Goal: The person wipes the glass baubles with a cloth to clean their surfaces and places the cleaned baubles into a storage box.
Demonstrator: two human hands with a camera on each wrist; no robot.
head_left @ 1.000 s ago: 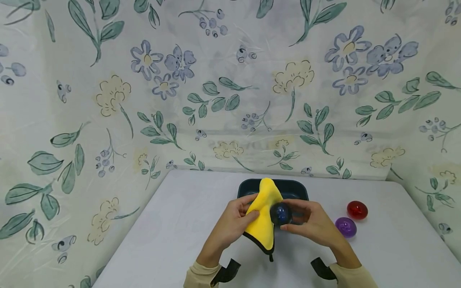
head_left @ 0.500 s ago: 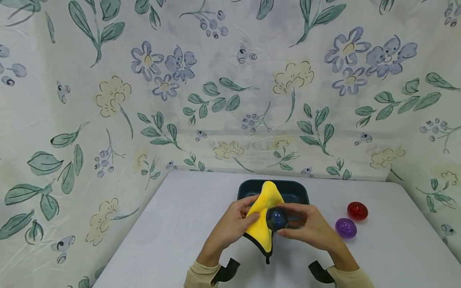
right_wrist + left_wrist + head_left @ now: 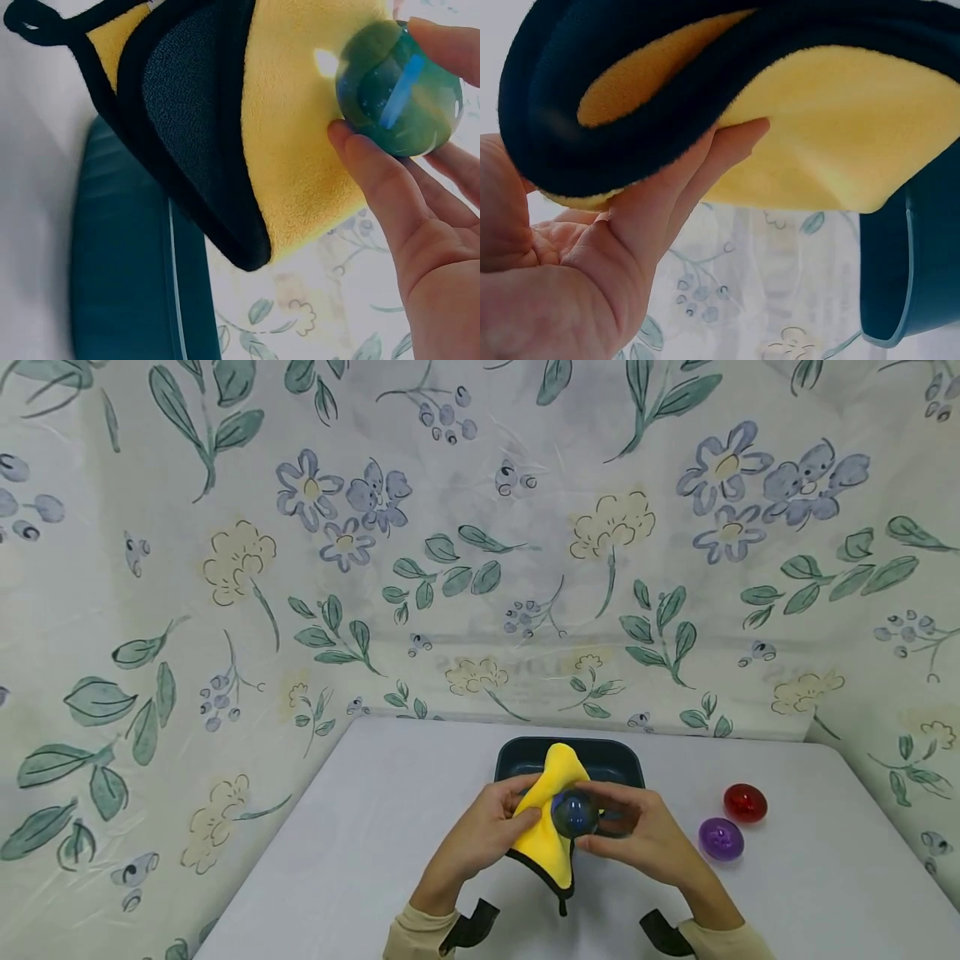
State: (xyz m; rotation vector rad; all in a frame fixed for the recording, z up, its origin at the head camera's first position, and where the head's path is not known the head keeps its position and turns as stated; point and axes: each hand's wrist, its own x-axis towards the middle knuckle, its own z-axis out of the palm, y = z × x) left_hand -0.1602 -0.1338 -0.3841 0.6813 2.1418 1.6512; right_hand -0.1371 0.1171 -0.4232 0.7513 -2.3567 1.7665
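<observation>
My left hand (image 3: 491, 827) grips a yellow cloth (image 3: 551, 852) with a dark edging and a small hanging loop. In the left wrist view the cloth (image 3: 832, 127) is folded over, its dark underside showing, with the fingers behind and under it. A clear bluish glass ball (image 3: 576, 814) is pinched between the thumb and fingers of my right hand (image 3: 637, 831). The ball (image 3: 401, 90) lies right against the cloth's yellow face in the right wrist view. Both hands are raised in front of a dark teal tray (image 3: 622, 760), which the cloth partly covers from view.
To the right on the white table (image 3: 360, 810) lie a red ball (image 3: 745, 802) and, nearer, a purple ball (image 3: 721, 839). A floral sheet (image 3: 480, 610) hangs behind the table and along its sides.
The glass ball and right hand have shifted slightly left, farther over the cloth. The cloth's top has sunk a little, and the left hand still grips it.
</observation>
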